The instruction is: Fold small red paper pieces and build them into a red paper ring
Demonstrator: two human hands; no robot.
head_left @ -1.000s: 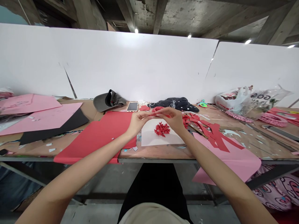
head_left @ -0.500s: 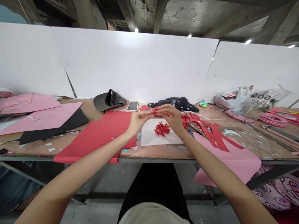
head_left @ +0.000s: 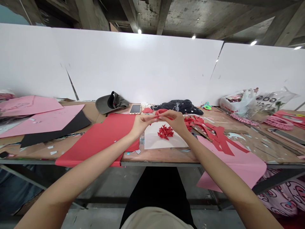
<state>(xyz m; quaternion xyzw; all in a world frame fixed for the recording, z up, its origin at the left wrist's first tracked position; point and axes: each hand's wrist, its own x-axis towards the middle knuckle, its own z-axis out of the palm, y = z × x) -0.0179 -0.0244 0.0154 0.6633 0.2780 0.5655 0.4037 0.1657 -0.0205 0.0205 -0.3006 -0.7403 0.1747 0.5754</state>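
My left hand (head_left: pixel 144 123) and my right hand (head_left: pixel 174 121) meet above the far part of a white sheet (head_left: pixel 152 140). Both are closed in a pinch on a small red paper piece (head_left: pixel 157 117), mostly covered by the fingertips. Just behind the fingers shows a red ring-shaped item (head_left: pixel 161 111); whether it touches them I cannot tell. On the white sheet, below my hands, lies a pile of small pointed red folded paper pieces (head_left: pixel 165 132). More red pieces and long red paper strips (head_left: pixel 219 136) lie to the right of my right hand.
A large red paper sheet (head_left: pixel 102 136) lies at left, overhanging the table's front edge. A pink sheet (head_left: pixel 245 165) hangs over at right. Behind are a grey cap (head_left: pixel 111 103), a phone (head_left: pixel 135 109) and dark cloth (head_left: pixel 182 106). Plastic bags (head_left: pixel 240 101) stand at far right.
My right hand's fingers have come down and closed nearer to the left fingertips. More of the red ring shows behind them. The pile on the white sheet has not moved.
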